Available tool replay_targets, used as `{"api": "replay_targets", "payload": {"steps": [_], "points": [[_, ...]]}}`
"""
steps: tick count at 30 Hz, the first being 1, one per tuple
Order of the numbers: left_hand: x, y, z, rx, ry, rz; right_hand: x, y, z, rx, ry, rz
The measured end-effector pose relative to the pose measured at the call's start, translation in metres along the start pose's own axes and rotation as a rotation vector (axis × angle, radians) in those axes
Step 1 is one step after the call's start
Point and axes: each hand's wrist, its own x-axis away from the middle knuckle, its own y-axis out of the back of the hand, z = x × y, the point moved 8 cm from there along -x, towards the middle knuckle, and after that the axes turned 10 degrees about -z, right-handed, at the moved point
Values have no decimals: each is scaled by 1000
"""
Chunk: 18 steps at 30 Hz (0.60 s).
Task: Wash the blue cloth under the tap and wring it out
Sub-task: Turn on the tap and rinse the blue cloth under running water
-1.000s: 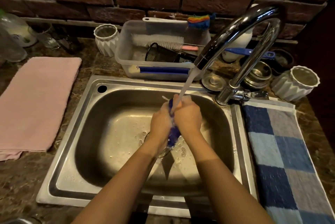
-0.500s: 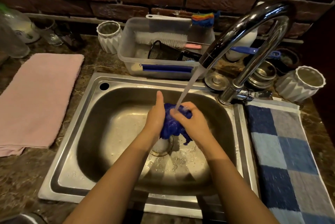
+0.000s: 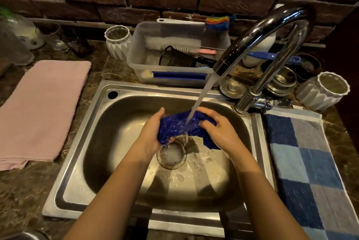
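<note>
The wet blue cloth (image 3: 179, 128) is stretched between both hands above the drain (image 3: 172, 155) of the steel sink (image 3: 91, 142). My left hand (image 3: 150, 135) grips its left end from below. My right hand (image 3: 218, 130) clutches its right end, with a corner of cloth hanging under the palm. Water streams from the curved chrome tap (image 3: 258, 33) onto the middle of the cloth and runs off into the drain.
A pink towel (image 3: 40, 107) lies left of the sink and a blue checked towel (image 3: 310, 162) lies right of it. Behind the sink stand a clear tub (image 3: 174, 76) of brushes, white ribbed cups (image 3: 117, 42) (image 3: 323, 90) and steel bowls (image 3: 281, 82). A brick wall backs the counter.
The cloth was twisted upright between both fists, then bunched under the stream. Now my hands have drawn apart and the cloth is spread out sideways under the water.
</note>
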Motion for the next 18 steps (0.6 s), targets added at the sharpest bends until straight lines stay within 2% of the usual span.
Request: {"api": "replay_targets", "payload": {"steps": [4,7,8,10,13,15,18], "points": [[16,-24,10,68,54,33,19,-27,15,117,88,-2],[29,-39,25,192,59,59,22,-39,32,455,211,-205],[31,-43,28,252,61,58,18,-38,35,509,211,-275],[30,-48,33,308,65,64,4,-32,27,488,89,-347],[26,-46,36,239,4,20,-22,-24,4,434,-131,-332],[21,-40,35,110,-68,-29,-32,-21,0,472,-147,-328],[17,-32,27,-107,-155,-7,-38,-18,-3,461,-77,-359]]}}
